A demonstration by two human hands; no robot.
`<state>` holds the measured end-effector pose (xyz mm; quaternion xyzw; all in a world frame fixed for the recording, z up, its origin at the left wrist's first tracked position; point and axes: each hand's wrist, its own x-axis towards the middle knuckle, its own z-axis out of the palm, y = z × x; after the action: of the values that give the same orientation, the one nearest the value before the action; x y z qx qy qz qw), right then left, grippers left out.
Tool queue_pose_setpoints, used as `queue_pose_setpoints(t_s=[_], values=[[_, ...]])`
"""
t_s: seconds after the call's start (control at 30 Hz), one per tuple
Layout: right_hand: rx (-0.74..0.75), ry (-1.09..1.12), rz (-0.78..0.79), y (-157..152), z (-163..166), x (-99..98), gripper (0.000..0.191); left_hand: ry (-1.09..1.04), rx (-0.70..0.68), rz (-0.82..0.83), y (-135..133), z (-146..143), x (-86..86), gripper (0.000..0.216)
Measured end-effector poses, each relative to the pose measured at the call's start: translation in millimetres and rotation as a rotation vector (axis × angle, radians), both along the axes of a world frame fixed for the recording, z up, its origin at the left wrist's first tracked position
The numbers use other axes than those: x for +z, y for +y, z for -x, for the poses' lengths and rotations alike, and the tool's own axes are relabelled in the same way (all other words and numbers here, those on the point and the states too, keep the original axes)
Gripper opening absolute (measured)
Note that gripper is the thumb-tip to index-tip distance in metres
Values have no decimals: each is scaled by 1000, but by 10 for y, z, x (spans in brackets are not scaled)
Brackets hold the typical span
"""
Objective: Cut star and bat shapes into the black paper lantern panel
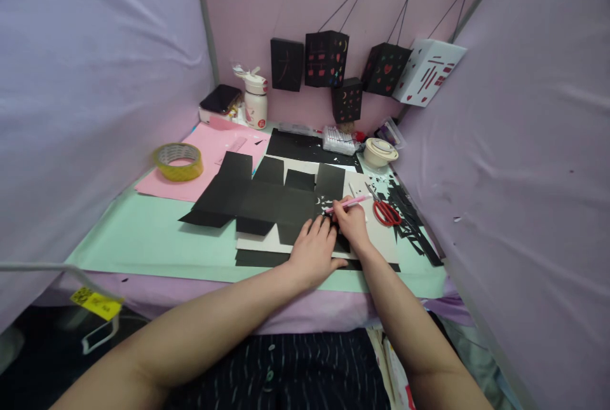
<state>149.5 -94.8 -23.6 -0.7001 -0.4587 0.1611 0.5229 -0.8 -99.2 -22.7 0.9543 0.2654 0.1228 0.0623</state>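
My left hand (311,256) lies flat with its fingers stretched out, pressing on a black card cut-out (267,201) with several flaps. My right hand (351,224) is closed around a slim pink craft knife (347,204), held like a pen. Its tip is too small to make out. It slants over the card's right part, beside small cut-out shapes (324,201) where pale backing shows through. Under the card lies a light grey board (267,243). Scissors with red handles (387,213) rest just right of my right hand.
Black paper scraps (410,219) litter the table's right side. A tape roll (178,162) sits on pink paper (157,186) at the left. Behind stand a bottle (256,105), a box of cotton swabs (340,140) and a round container (380,152). Paper lanterns (326,59) hang on the back wall.
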Motion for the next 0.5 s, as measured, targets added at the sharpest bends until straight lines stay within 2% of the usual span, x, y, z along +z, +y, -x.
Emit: queue_pose_setpoints(t_s=[0.5], values=[[24,21,-24,-4,-23,-4,30,-3,5,9,-5,-1,-9,76]])
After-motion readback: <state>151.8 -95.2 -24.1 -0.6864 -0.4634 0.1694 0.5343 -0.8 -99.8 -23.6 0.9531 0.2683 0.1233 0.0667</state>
